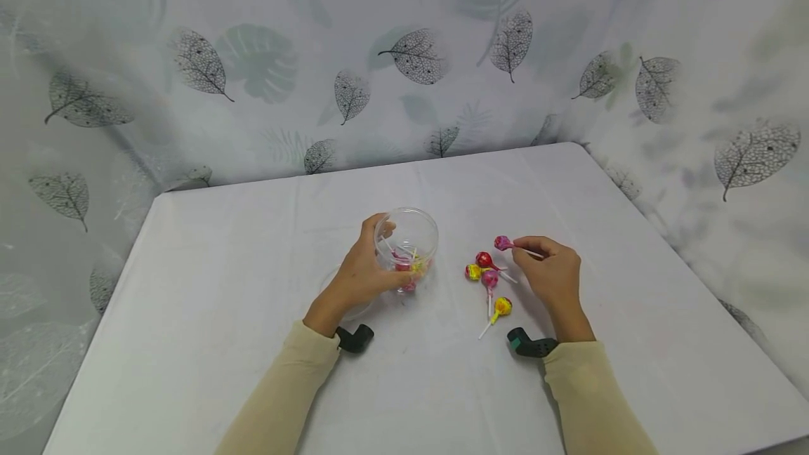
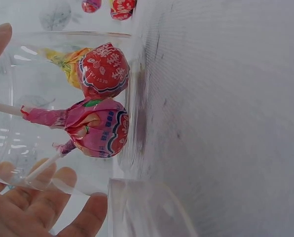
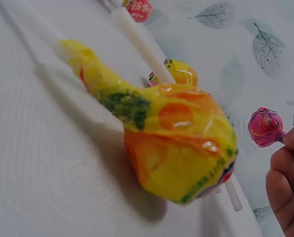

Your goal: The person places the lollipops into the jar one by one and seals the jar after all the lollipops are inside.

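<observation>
My left hand grips a clear plastic jar round its side, the thumb near and the fingers on the far side. Inside the jar lie several wrapped lollipops; a pink one and a red and yellow one show up close in the left wrist view. To the right, my right hand pinches a pink lollipop just behind its head, held over the table. Below it lie a red lollipop, a yellow one, another pink one and a nearer yellow one.
A clear round lid lies on the table beside the jar, partly hidden by my left wrist in the head view. The white table meets leaf-patterned curtains at the back and sides. Dark wrist devices sit at both cuffs.
</observation>
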The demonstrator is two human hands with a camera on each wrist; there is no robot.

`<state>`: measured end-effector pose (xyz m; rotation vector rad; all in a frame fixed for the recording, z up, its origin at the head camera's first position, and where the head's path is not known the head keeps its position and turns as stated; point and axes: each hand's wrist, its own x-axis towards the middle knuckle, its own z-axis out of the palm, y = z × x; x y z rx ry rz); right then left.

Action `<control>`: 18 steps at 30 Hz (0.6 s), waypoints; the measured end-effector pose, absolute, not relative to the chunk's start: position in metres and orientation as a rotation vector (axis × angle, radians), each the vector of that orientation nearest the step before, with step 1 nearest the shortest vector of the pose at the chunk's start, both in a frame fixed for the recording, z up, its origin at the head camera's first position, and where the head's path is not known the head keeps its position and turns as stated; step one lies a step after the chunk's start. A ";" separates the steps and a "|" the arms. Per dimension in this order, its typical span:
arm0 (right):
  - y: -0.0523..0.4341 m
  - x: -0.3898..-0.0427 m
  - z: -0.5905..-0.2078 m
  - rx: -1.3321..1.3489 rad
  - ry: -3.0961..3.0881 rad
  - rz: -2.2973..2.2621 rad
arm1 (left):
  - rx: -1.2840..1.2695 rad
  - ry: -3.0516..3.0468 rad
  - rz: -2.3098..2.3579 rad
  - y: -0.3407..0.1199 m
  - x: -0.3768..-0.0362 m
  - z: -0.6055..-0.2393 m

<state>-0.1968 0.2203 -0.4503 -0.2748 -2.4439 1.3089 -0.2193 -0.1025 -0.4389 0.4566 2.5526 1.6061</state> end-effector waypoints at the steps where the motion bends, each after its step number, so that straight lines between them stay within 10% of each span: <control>1: 0.220 -0.196 -0.450 -0.265 -2.435 1.314 | 0.454 2.553 1.604 -0.102 -0.219 -0.439; 18: 0.214 -0.195 -0.449 -0.164 -2.330 1.345 | 0.415 2.544 1.595 -0.101 -0.217 -0.437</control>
